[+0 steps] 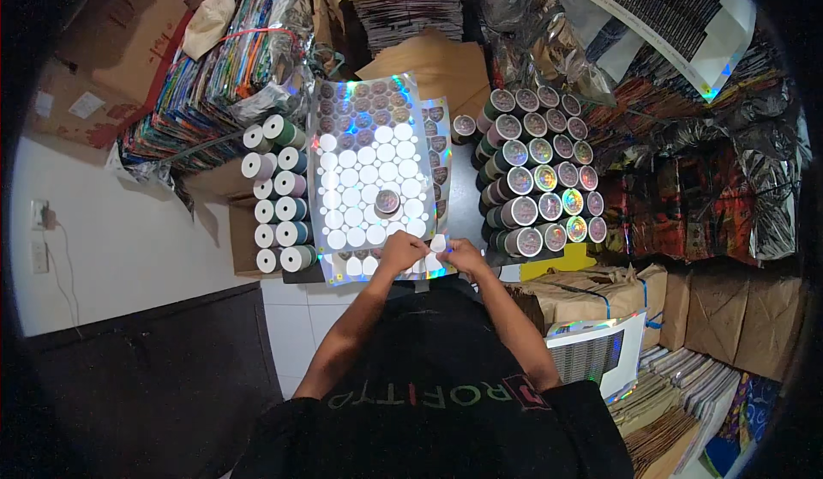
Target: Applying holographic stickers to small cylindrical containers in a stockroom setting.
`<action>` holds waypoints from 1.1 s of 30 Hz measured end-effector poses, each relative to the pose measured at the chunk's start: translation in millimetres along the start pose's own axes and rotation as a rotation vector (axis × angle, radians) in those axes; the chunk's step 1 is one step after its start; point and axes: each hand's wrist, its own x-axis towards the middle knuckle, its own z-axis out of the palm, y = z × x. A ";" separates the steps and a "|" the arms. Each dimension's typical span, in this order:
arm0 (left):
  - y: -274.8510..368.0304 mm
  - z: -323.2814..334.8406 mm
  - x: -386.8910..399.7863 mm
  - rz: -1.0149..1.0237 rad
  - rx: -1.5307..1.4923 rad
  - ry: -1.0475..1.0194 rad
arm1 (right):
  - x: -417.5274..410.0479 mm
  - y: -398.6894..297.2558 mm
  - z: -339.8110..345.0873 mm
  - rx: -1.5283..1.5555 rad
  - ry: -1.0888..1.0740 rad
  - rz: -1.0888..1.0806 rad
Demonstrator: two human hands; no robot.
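Observation:
My right hand (464, 258) pinches a small white sticker (438, 243) at the table's near edge. Close beside it, my left hand (405, 251) has its fingertips together; whether they grip the sticker too is hidden. Below both hands lies a holographic sheet of shield-shaped stickers (440, 157), partly covered by a sheet of round stickers (344, 196). Grey round labels fill the upper sheet's far part, and white circles show nearer me. On this sheet stands a thread spool (388, 201) with a round label on its end.
White-ended thread spools (294, 209) stand at left. At right, several rows of spools (519, 180) bear shiny round labels. Bundled plastic packaging (225, 61), a paper-wrapped stack (408, 12) and cardboard boxes (109, 48) crowd the dark table (466, 189). A brown paper-wrapped package (578, 292) sits near my right arm.

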 end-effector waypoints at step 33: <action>6.9 -34.2 -34.6 0.083 -0.372 0.194 | -36.0 -71.3 -18.2 -0.245 0.108 0.102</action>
